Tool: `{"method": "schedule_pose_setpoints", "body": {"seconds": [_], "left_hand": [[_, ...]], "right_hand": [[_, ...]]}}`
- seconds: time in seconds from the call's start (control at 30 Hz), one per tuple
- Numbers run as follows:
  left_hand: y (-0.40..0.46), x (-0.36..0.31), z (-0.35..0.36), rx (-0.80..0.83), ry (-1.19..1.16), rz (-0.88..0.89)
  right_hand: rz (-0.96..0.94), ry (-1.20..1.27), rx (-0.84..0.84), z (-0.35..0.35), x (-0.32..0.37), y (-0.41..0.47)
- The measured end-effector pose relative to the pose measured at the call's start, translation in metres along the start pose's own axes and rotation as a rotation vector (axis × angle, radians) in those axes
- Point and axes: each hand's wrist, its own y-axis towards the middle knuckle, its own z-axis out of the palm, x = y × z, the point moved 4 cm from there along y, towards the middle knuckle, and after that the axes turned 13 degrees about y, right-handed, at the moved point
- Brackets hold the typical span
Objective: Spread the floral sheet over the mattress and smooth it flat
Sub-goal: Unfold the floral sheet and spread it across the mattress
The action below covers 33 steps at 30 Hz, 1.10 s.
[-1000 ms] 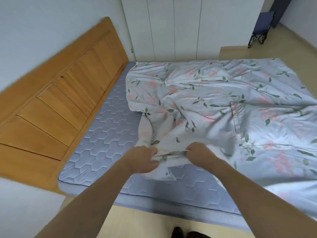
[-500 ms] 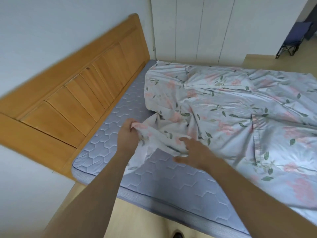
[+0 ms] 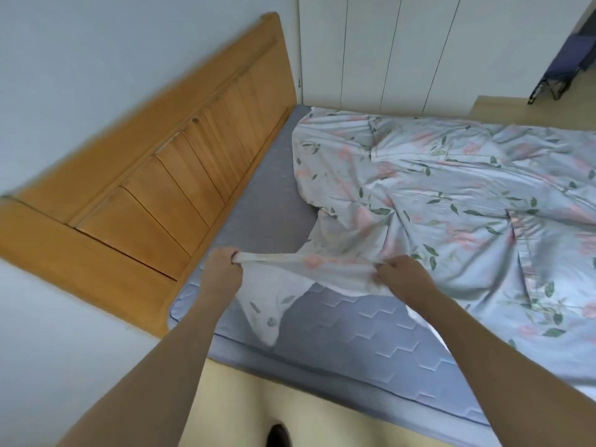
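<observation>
as we read the head view, the only view given, both hands work one edge of the floral sheet near the head end of the bed. the left hand is closed in a fist around a gathered end of the edge, close to the wooden headboard; the right hand pinches the same edge further along, so that a band of cloth runs taut between them, with a loose corner hanging below toward the mattress side. we find the sheet bunched and creased over the middle and far part of the quilted grey mattress, which lies bare along the headboard strip and across the near corner. we judge the task to be at an early stage: the sheet is on the bed but not yet spread. what remains, in our reading, is to draw this edge to the head end and near side, cover the bare quilting, and smooth out the folds.
</observation>
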Motion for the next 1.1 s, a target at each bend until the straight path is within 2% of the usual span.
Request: {"method": "schedule_pose_setpoints", "body": {"seconds": [0.07,0.13,0.27,0.37,0.47,0.53,0.6,0.67,0.73,0.8,0.93,1.0,1.1], "left_hand": [[0.01,0.016,-0.01,0.065,-0.197,-0.001],[0.01,0.014,-0.02,0.076,-0.306,0.075],[0.006,-0.002,-0.034,0.143,-0.287,0.248],[-0.001,0.005,-0.044,0.157,-0.092,0.389],[-0.009,0.041,-0.049,0.233,0.303,0.451],[-0.007,0.08,-0.048,0.26,0.525,0.356],[0.0,0.122,-0.046,0.233,0.608,0.217],[0.007,0.161,-0.051,0.133,0.513,0.068],[0.01,0.19,-0.062,0.018,0.212,-0.072],[0.012,0.2,-0.077,-0.034,-0.15,-0.125],[0.024,0.206,-0.1,-0.086,-0.605,-0.201],[0.03,0.21,-0.111,-0.092,-0.739,-0.198],[0.033,0.213,-0.138,-0.111,-0.672,-0.031]], "right_hand": [[-0.014,-0.14,0.047,0.025,0.013,-0.004],[-0.093,-0.198,0.162,0.064,0.032,-0.009],[-0.312,-0.334,0.233,0.136,0.083,-0.024],[-0.298,-0.328,0.244,0.162,0.102,-0.022],[-0.208,-0.184,0.256,0.169,0.108,-0.017],[-0.158,-0.164,0.314,0.178,0.114,-0.019],[-0.16,-0.204,0.392,0.188,0.118,-0.023],[-0.158,-0.174,0.476,0.197,0.125,-0.034],[-0.136,-0.243,0.539,0.206,0.131,-0.04],[-0.119,-0.403,0.568,0.217,0.136,-0.045],[-0.109,-0.536,0.418,0.24,0.156,-0.056],[-0.091,-0.559,0.352,0.254,0.167,-0.065],[-0.068,-0.614,0.256,0.275,0.186,-0.08]]}}
